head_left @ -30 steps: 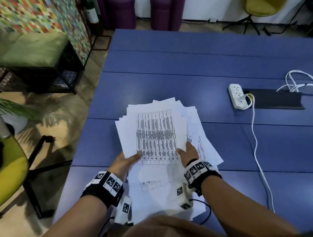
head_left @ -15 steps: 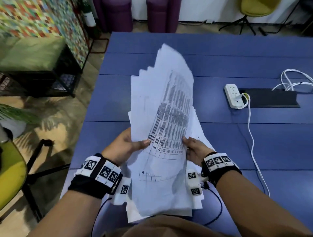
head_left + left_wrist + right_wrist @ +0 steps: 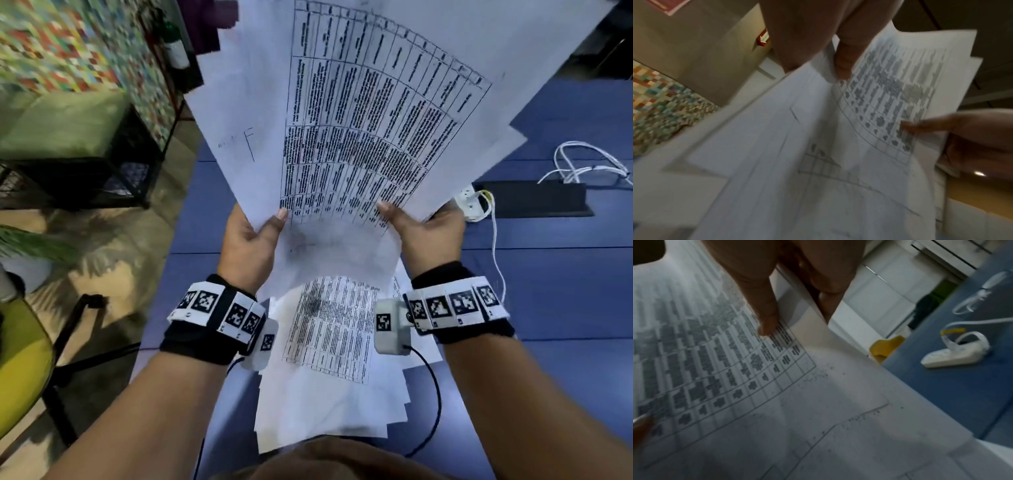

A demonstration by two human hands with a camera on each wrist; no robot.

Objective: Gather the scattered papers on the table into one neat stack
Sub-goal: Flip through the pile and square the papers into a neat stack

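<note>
Two hands carry the gathered papers [image 3: 359, 113], lifted off the blue table [image 3: 555, 291] and tilted up toward our face. Our left hand [image 3: 248, 240] pinches the sheaf at its lower left edge: the thumb lies on the printed top sheet, and the other fingers go behind the paper, where we cannot see them. Our right hand [image 3: 423, 229] grips the lower right edge the same way, thumb on the front near the corner of the printed grid and fingers wrapped behind. In the left wrist view, the thumb of the left hand [image 3: 842, 65] presses on the sheet just beside the table of dark entries, and the right thumb comes in from the side. In the right wrist view, the right hand [image 3: 766, 318] rests its thumb on the last rows of the grid.

The sheets fan out above our hands, with their edges uneven and their corners stepped. Below our wrists, more sheets [image 3: 329, 359] of the same bundle hang down toward our body, one showing another printed grid; we cannot tell whether their lower edge touches the table.

Just past our right hand, a white power strip [image 3: 471, 205] lies on the table, with a white cable [image 3: 496, 246] running back beside our right forearm. Beyond it sits a black tray [image 3: 537, 202].
</note>
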